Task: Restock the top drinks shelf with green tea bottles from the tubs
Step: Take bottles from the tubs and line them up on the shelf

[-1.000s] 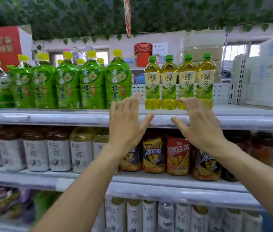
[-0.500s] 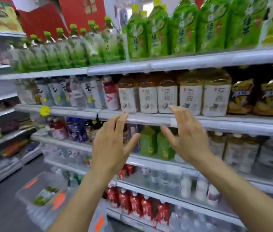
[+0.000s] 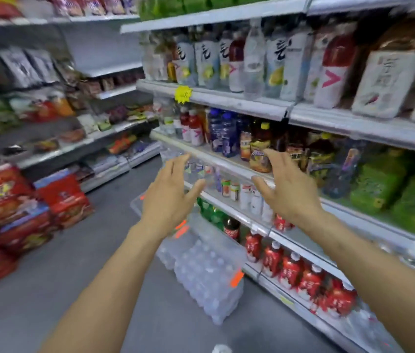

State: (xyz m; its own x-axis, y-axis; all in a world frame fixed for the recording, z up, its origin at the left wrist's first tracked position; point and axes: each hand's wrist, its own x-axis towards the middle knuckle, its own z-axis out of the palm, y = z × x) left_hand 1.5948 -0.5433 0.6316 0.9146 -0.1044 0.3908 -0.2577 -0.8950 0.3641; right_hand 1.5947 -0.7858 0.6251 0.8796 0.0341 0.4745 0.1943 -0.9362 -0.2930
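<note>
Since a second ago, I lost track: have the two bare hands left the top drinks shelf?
Yes. The left hand and right hand have dropped from that shelf's edge; both, open and empty, now hover before a lower metal shelf, above the clear plastic tub.
</note>
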